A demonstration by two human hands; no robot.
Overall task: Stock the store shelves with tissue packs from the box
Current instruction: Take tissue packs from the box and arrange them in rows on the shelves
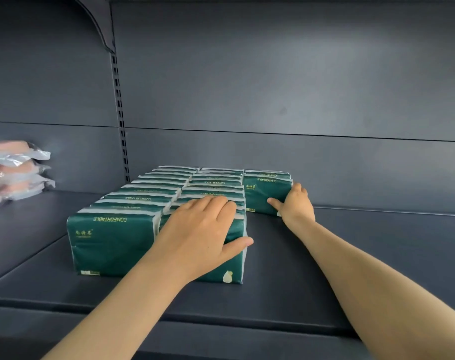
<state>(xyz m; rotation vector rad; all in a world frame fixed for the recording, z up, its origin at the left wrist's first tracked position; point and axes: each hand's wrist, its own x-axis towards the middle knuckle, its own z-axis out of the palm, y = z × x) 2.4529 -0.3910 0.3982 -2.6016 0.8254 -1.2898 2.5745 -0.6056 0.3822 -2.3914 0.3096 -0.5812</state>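
Rows of green packs [112, 237] on the shelf [351, 242]

Far left of the fingers lie pink packs [13, 175], past a slotted post [120, 113]. The green packs stand on edge, long axes left to right, print inverted. The left hand [200, 237] presses a front pack's top, fingers together, thumb spread. The right hand [296, 206] grips the right pack [262, 196], thumb on its face

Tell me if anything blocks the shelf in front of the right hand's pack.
Nothing visible does. The right hand grips the front pack of the right row; the shelf from there to its front edge holds nothing. The middle row, under the left hand, only borders that lane.
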